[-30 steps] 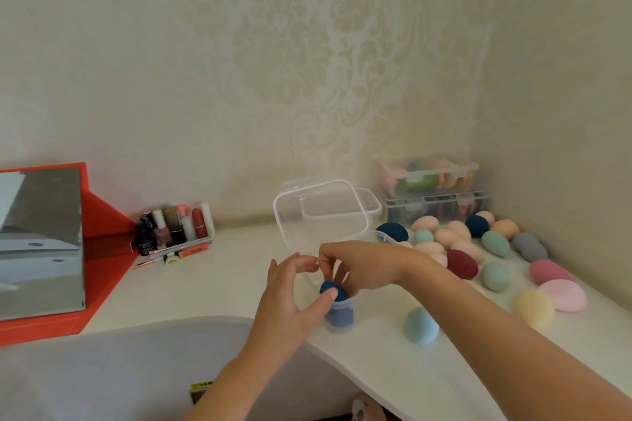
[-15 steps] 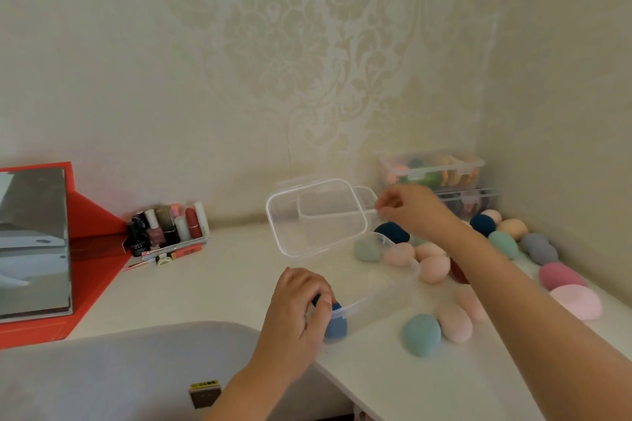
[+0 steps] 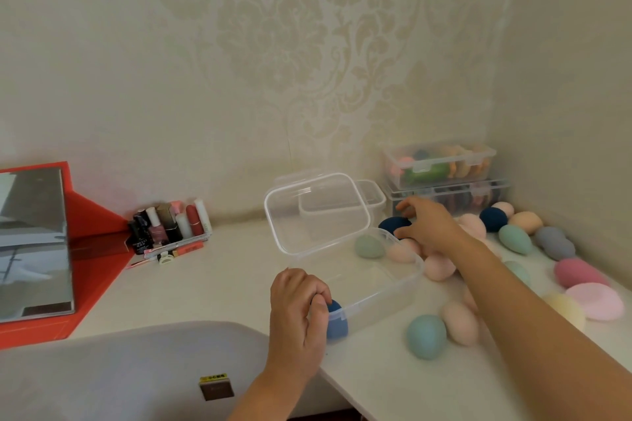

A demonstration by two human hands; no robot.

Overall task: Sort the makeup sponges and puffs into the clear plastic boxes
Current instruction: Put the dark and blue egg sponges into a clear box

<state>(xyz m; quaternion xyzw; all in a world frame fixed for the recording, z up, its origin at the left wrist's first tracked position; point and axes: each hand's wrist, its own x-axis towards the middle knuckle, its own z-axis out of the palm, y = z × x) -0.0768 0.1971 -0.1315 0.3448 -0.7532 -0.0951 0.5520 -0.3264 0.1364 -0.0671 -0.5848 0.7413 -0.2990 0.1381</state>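
White table [image 3: 239,284]: unchanged.
Open clear box [image 3: 383,297], lid raised: same spot, with the blue sponge [image 3: 338,323] inside at the near corner.
Right hand [image 3: 432,225]: has dropped from lid height; thumb and fingers curl round the navy sponge [image 3: 391,223] just beyond the box.
Left hand [image 3: 299,311]: still grips the near corner rim.

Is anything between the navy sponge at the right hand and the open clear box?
Nothing visible: the right hand reaches the navy sponge, which lies just behind the open box; its lid is tilted back, off the path.
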